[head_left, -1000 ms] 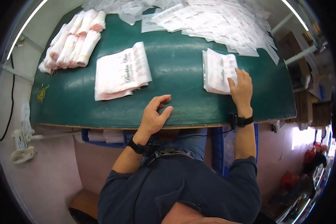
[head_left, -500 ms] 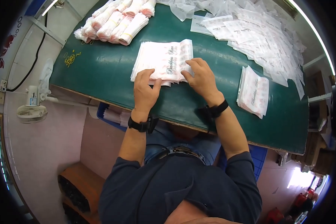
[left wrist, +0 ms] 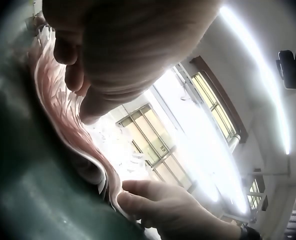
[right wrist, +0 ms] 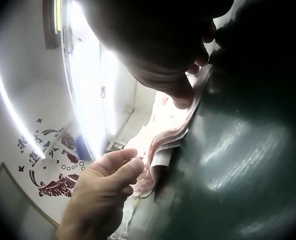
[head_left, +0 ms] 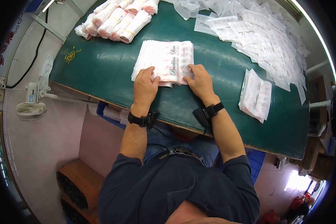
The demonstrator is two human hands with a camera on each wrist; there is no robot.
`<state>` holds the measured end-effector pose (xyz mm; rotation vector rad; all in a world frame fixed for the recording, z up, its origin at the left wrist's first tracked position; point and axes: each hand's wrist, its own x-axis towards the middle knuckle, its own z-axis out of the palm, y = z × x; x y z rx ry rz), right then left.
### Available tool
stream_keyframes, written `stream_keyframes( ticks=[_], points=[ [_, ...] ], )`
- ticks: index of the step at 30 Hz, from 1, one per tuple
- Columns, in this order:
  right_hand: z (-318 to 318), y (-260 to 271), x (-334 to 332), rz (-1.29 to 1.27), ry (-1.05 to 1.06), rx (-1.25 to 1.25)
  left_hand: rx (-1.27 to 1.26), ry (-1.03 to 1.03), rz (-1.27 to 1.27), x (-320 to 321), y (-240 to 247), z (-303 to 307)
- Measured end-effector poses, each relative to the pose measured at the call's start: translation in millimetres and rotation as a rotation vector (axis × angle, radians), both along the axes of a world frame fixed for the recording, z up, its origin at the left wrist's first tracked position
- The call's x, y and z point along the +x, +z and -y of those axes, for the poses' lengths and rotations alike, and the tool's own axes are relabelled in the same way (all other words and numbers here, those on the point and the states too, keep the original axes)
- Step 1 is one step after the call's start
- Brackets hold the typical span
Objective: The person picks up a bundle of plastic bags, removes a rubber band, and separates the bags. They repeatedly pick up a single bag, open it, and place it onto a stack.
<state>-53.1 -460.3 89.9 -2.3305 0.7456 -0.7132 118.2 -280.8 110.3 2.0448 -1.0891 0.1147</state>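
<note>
Glossy green tabletop (head_left: 112,71), thin plastic bags (head_left: 162,59).

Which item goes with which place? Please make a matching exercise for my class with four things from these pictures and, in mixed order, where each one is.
Things
1. Larger stack
2. Rolled bundles
3. Smaller stack
4. Fan

Places
A. On the table, to the right of both hands, untouched
B. Off the table, at the left
C. At the far left of the table
D. Touched by the left hand and the right hand

Right pairs: 1-D, 2-C, 3-A, 4-B
</note>
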Motion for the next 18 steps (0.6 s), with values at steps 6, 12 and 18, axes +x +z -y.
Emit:
stream_keyframes(
  ticks=[6,12,18],
  points=[
    [-2,-4,5,0.008,-0.056,0.070,0.019,0.009,-0.010,1,-3,-1],
    [-4,6,12,-0.108,-0.120,0.064,0.041,0.016,-0.019,3,0,0],
    [-7,3,12,-0.124,-0.112,0.023,0.027,0.012,-0.010,9,1,4]
  ],
)
